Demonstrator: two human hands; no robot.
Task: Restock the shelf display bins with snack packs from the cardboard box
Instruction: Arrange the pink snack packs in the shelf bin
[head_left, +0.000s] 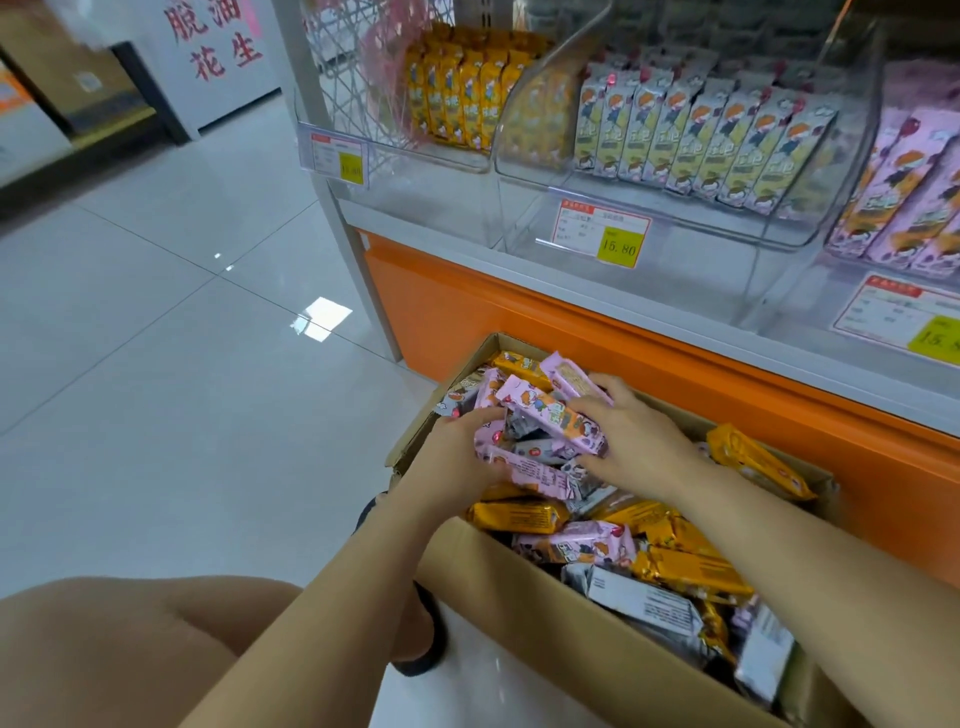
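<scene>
Both hands are down in the cardboard box (545, 597) at lower centre, gathering a loose bundle of pink packs (550, 415). The left hand (457, 452) curls round the near ends. The right hand (639, 441) has its fingers hooked over the top pack, thumb underneath.

The bundle looks untidy to me, with packs lying at different angles, so one could slide out on the lift and drop back into the box or onto the tiles. The box holds pink, gold and grey packs jumbled together, so a stray flavour could ride along too. Pink stock sits in the right bin (810, 296) at the right edge, a fair reach up.

I count two hands, one box and three clear bins. These are the right one, the middle bin (675, 208) with roughly eight grey-green packs in front, and the left bin (415, 182) with about five yellow ones showing. There are three price tags (602, 231). The bundle holds at least three pink packs; I cannot tell exactly.
</scene>
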